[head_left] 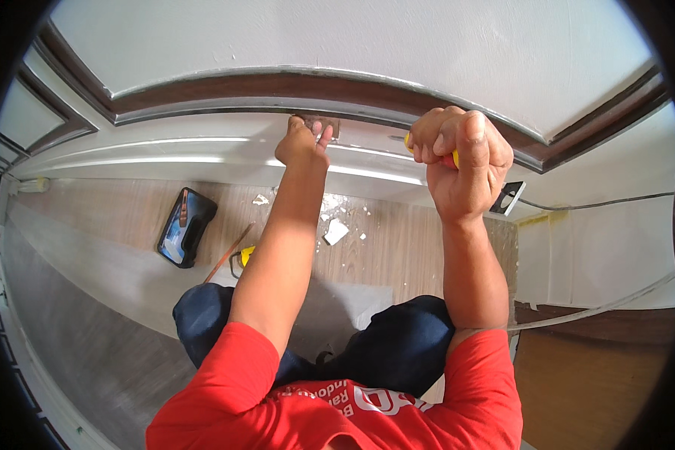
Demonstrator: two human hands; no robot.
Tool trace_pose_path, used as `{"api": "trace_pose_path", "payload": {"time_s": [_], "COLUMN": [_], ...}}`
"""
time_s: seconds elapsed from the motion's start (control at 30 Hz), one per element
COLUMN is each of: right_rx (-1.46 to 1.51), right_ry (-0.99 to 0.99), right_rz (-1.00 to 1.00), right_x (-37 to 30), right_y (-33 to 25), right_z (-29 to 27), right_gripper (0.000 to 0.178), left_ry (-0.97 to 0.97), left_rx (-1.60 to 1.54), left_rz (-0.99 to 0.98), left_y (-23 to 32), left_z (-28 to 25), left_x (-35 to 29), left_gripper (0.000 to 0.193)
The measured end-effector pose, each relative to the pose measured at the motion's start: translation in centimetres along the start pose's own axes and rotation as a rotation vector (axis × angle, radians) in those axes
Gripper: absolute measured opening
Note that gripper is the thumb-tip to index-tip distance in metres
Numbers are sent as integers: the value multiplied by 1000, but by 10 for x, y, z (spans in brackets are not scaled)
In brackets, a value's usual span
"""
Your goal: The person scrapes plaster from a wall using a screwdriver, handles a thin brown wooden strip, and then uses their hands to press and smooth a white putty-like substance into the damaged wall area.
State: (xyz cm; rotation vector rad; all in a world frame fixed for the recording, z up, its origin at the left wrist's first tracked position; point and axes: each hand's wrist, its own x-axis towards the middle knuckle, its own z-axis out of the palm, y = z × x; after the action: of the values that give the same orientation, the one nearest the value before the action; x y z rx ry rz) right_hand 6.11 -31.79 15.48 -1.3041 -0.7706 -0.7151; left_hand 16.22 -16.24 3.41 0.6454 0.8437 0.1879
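Spanning the upper frame, white wall (pixel 367 52) meets dark brown moulding (pixel 277 84). Right hand (pixel 465 161) is fisted tight around a yellow-handled tool (pixel 453 157), near the moulding. Left hand (pixel 301 144) presses a small brown block (pixel 328 124) flat against the moulding, fingers extended.
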Motion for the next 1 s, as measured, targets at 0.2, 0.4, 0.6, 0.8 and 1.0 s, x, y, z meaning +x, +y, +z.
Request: {"api": "trace_pose_path", "payload": {"time_s": [0.2, 0.4, 0.6, 0.8, 1.0], "right_rx": [16, 4, 11, 24, 56], "right_ry": [22, 26, -10, -2, 50], "right_rz": [56, 5, 15, 29, 65], "right_x": [-1, 5, 2, 2, 1], "right_y": [-8, -17, -16, -10, -2], "right_z": [1, 1, 3, 1, 0], "right_gripper": [40, 42, 41, 39, 39], "left_ry": [-7, -200, -300, -200, -90], "left_rx": [1, -13, -95, -76, -74], "left_rz": [-69, -134, 17, 84, -15], "left_y": [-9, -32, -34, -27, -6], "left_z": [3, -36, -34, -28, -13], "left_x": [5, 18, 14, 14, 7], "left_gripper": [43, 30, 32, 30, 28]}}
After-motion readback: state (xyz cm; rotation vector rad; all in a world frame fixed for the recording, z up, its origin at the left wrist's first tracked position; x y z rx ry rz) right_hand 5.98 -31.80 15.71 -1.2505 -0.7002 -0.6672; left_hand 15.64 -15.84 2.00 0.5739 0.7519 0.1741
